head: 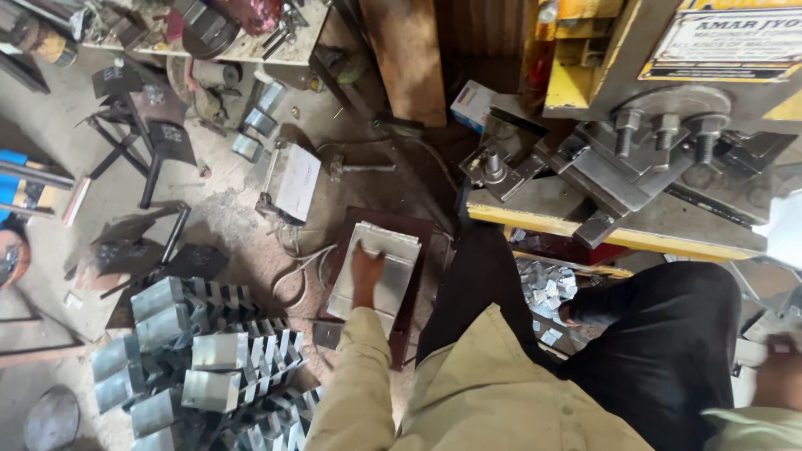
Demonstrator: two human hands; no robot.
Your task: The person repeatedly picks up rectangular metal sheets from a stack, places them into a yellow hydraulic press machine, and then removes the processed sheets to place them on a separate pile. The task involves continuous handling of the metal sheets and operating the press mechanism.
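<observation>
A: Sheet-metal piece [380, 271]?
B: Grey, shiny, folded with raised edges; top of a small stack on a dark red board [418, 224] on the floor, left of the person's dark trouser leg [476, 284].
A: Left hand [365, 271]?
B: Flat on the piece, fingers together, pressing its upper left edge.
A: Right hand [781, 367]?
B: At frame edge, blurred; finger state cannot be told.
A: Surroundings?
B: Heap of slotted metal brackets [217, 359] lower left; yellow press machine [635, 100] upper right.

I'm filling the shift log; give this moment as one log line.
left hand: flat on stack of metal sheets | right hand: at frame edge, grip unclear | left: pile of notched metal pieces | ahead: yellow press machine
</observation>
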